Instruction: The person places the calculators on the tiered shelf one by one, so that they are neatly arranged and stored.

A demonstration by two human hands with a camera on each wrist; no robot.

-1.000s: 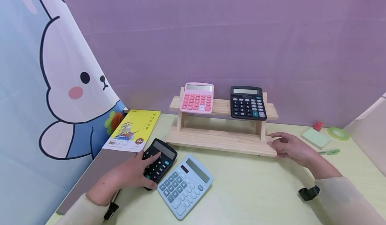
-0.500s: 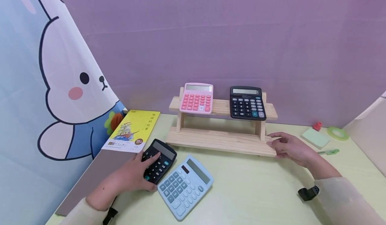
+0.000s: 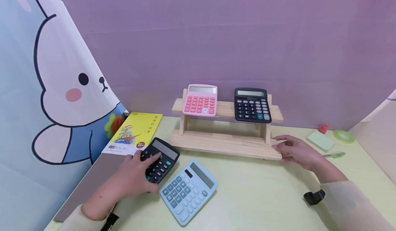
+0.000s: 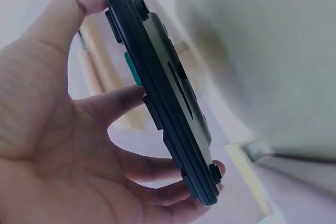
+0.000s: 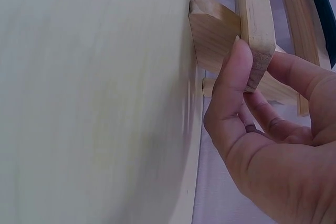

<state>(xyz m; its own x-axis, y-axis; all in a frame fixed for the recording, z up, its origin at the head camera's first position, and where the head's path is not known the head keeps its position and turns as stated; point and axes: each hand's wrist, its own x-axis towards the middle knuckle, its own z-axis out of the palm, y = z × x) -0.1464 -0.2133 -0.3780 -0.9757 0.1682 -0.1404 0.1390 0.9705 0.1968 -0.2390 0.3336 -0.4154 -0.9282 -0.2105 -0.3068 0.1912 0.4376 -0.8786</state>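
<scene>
My left hand (image 3: 133, 176) grips a black calculator (image 3: 167, 151) by its long edges, thumb on one side and fingers on the other. In the left wrist view this calculator (image 4: 163, 98) appears edge-on, apart from the tabletop. Just right of it a light-blue calculator (image 3: 189, 191) lies at a slant on the table. My right hand (image 3: 297, 152) pinches the right end of the lower board of a two-tier wooden stand (image 3: 222, 144). In the right wrist view, the thumb and fingers clasp that board end (image 5: 260, 40). A pink calculator (image 3: 200, 100) and another black calculator (image 3: 252, 105) lean on the upper tier.
A yellow book (image 3: 136, 131) lies on a grey box-like surface (image 3: 89, 186) at the left. To the right are a green note pad (image 3: 320, 141), a green pen (image 3: 334, 154), a tape roll (image 3: 344, 136) and a small red object (image 3: 323, 129). Behind the stand hangs a purple cloth (image 3: 216, 45).
The black calculator in my left hand has risen and shifted slightly up and left, away from the light-blue one. My right hand keeps its pinch on the stand. The head view has shifted slightly.
</scene>
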